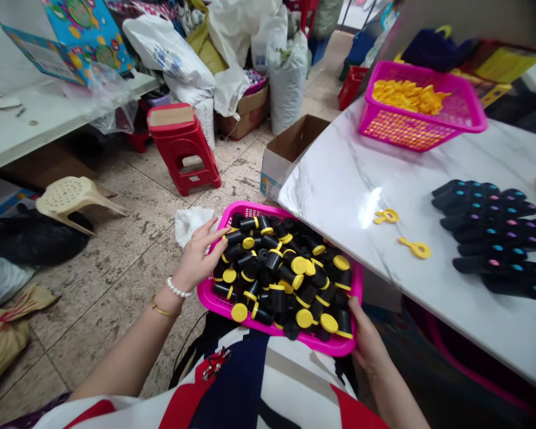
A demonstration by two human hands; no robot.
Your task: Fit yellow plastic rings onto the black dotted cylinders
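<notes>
Basket [326, 346] of blk pcs [274, 260] is before me by the tbl [339, 185], prob heavyish w/ a stiff rim, best held at both ends: L hand [200, 255] spread over one, R hand [367, 335] pinching the other.

By the desk's [339, 173] far edge one pink basket [467, 124] is placed; two loose yellow pieces [420, 250] are laid toward the near edge. In one pink tray [212, 302], dozens of black-and-yellow pieces [299, 265] are heaped.

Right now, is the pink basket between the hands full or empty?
The basket is full: black-and-yellow pieces hide its bottom.
</notes>
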